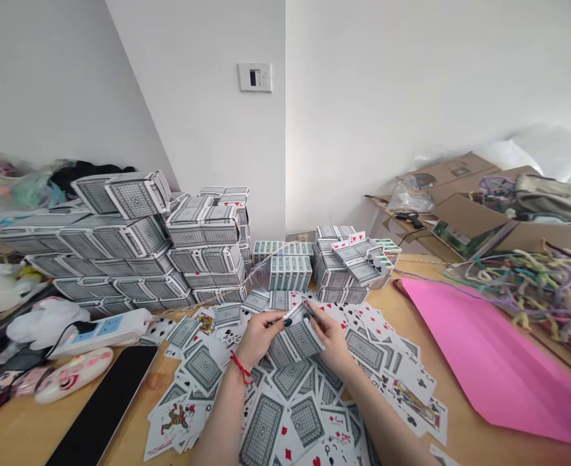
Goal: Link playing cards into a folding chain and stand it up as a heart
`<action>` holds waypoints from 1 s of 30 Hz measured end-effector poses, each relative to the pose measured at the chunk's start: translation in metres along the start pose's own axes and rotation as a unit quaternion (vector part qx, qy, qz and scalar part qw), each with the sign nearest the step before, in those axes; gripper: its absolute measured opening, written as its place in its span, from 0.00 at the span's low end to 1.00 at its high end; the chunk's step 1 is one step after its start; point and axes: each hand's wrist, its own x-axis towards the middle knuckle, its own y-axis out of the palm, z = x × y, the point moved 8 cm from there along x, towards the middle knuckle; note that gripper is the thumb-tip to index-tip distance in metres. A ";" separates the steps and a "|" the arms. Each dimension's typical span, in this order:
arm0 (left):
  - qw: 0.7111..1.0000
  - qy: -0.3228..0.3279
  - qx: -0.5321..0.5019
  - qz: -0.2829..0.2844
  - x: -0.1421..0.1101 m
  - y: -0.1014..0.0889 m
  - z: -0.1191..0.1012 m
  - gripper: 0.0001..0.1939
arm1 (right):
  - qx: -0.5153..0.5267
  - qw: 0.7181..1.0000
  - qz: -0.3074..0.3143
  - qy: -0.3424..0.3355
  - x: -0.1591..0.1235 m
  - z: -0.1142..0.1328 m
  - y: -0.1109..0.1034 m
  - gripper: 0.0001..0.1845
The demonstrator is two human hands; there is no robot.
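Note:
In the head view, my left hand (260, 335) and my right hand (330, 333) meet over a wide spread of loose playing cards (260, 421). Between them are grey-backed playing cards (301, 338), gripped at the edges by both hands. The fingers are closed, with thumbs on top of the cards. A folded block built from grey-backed cards (207, 220) belongs to a tall stack on the left. Another smaller stack of card blocks (338, 268) stands at the right, with a few cards lying on top. Green-and-white card boxes (290, 272) sit between the stacks.
A black phone (108, 408), a white power strip (105, 333) and a pink-white case (74, 375) lie at left. Pink paper (498, 362) covers the right of the table. An open cardboard box (489, 226), tangled fuzzy stems (532, 285) and a glue gun (410, 219) are beyond.

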 end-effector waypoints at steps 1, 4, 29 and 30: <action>1.000 -0.001 -0.005 0.002 0.000 0.001 0.000 0.15 | 0.002 1.000 0.006 -0.002 -0.001 0.002 0.002 0.24; 1.000 -0.005 -0.018 0.001 -0.001 0.001 0.000 0.15 | -0.013 1.000 0.016 -0.002 -0.004 0.010 0.004 0.25; 0.998 -0.005 -0.023 0.057 -0.004 0.016 -0.010 0.14 | 0.332 0.918 -0.002 0.215 -0.012 -0.007 0.026 0.21; 0.998 -0.006 -0.023 0.058 -0.004 0.018 -0.010 0.14 | 0.325 0.922 -0.005 0.212 -0.012 -0.007 0.025 0.21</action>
